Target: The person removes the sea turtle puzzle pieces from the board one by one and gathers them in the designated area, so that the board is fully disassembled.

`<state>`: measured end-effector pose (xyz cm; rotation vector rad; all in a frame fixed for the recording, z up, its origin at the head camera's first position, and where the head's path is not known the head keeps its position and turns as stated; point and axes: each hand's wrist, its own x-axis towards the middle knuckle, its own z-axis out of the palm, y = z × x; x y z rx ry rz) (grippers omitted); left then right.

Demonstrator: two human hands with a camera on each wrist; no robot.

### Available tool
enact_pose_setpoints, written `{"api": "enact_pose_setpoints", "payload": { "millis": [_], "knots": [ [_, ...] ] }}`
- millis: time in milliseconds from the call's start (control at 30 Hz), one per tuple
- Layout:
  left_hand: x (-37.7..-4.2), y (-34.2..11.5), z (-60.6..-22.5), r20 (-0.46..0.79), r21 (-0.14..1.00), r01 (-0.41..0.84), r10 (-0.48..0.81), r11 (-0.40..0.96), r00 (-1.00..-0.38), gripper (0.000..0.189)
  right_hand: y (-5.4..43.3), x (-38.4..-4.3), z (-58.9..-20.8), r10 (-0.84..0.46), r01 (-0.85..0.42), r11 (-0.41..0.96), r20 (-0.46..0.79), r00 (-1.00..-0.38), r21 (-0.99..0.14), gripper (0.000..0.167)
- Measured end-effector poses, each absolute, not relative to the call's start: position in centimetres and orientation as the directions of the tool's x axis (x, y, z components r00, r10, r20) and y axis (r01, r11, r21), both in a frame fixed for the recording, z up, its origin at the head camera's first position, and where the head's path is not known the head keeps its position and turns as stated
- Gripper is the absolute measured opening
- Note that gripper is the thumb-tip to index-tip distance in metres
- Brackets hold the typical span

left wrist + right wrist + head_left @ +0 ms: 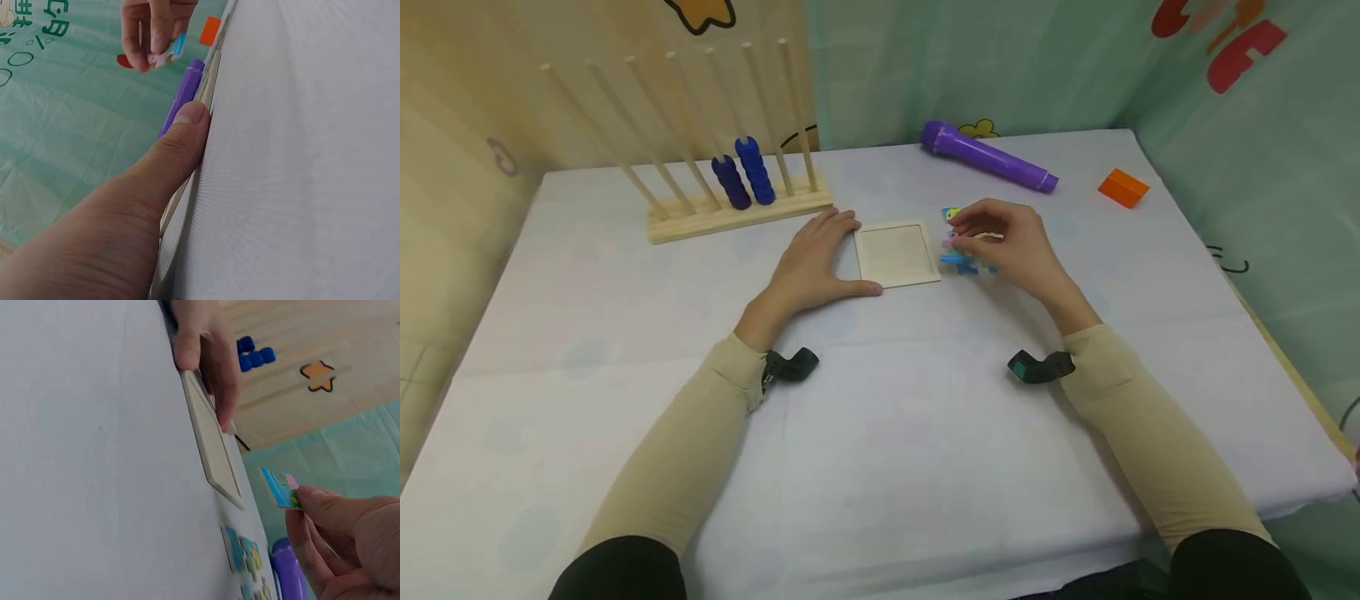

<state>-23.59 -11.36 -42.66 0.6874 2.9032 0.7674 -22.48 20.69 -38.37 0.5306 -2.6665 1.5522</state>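
A shallow square wooden puzzle tray (897, 252) lies bare on the table. My left hand (812, 267) rests against its left side, the thumb at the near corner and the outstretched fingers towards the far corner. To the right of the tray, my right hand (1011, 246) is raised over a small group of colourful puzzle pieces (958, 261). Between its thumb and fingers it pinches a blue, pink and green puzzle piece (279, 489), held above the table in the right wrist view. Other puzzle pieces (240, 550) lie beneath, partly hidden by the hand in the head view.
A wooden peg rack (737, 218) with several upright rods and dark blue beads stands at the back left. A purple toy microphone (988, 157) lies at the back, an orange block (1123, 188) at the back right. White cloth covers the table (880, 433).
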Motion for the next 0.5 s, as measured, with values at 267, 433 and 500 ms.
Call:
{"api": "enact_pose_setpoints", "payload": {
  "millis": [267, 433, 500],
  "knots": [
    [-23.6, -11.3, -42.5, 0.051, 0.488, 0.407, 0.441, 0.772, -0.896, 0.112, 27.4, -21.6, -37.7, -0.090, -0.178, 0.577, 0.155, -0.984, -0.797, 0.030],
    [-23.5, -11.4, -42.6, 0.055, 0.488, 0.405, 0.436, 0.773, -0.898, 0.112, 29.5, -20.8, -38.1, -0.052, -0.101, 0.644, 0.088, -0.995, -0.758, 0.031],
    [-23.5, -11.4, -42.7, 0.060, 0.489, 0.407, 0.435, 0.772, -0.898, 0.112, 29.9, -20.6, -38.3, -0.056, -0.091, 0.671, 0.073, -0.996, -0.736, 0.031]
  ]
}}
